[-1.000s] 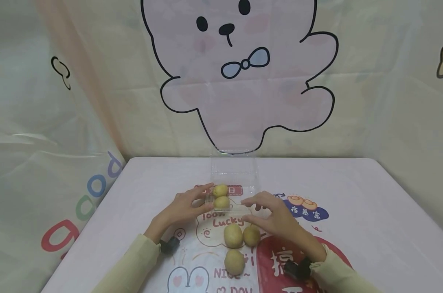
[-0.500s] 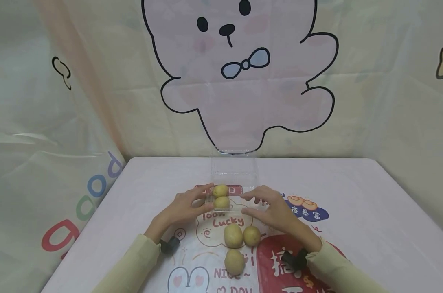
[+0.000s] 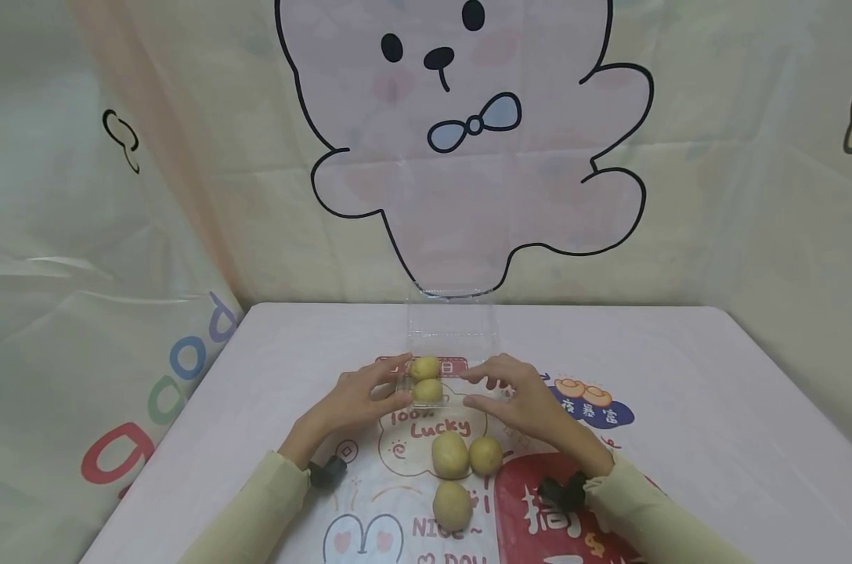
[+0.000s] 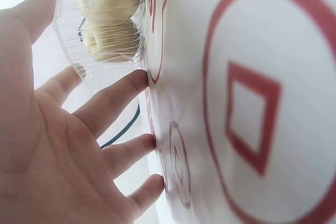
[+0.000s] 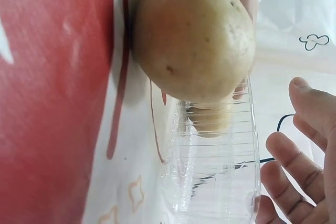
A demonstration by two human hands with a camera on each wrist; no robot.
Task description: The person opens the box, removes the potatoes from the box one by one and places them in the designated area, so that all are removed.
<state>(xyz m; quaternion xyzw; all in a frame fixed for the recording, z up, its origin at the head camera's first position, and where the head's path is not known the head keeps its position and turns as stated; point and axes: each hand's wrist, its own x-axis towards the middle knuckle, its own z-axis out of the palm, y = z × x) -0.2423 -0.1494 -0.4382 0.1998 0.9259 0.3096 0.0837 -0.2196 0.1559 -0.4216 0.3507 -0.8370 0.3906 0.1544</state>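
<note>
A clear plastic clamshell box [image 3: 461, 395] lies on the table, its lid [image 3: 453, 317] raised at the back. Two potatoes [image 3: 427, 391] sit one behind the other along its left side. My left hand [image 3: 359, 399] spans that side, thumb and forefinger at the rim; in the left wrist view its other fingers [image 4: 128, 153] reach down to the tabletop. My right hand [image 3: 518, 395] hovers at the right side of the box, thumb and fingers spread and nothing between them. In the right wrist view the fingertips [image 5: 278, 142] are right by the rim.
Closer to me than the box are three loose potatoes: one potato [image 3: 450, 455] at the left, a smaller potato [image 3: 485, 455] beside it, and another potato [image 3: 453, 506] nearer. A printed cloth [image 3: 370, 509] covers the table. A curtain [image 3: 257, 196] with a cartoon bear hangs behind.
My right hand has shifted slightly up and left toward the box's right side. The left hand, the box and all the potatoes keep their places.
</note>
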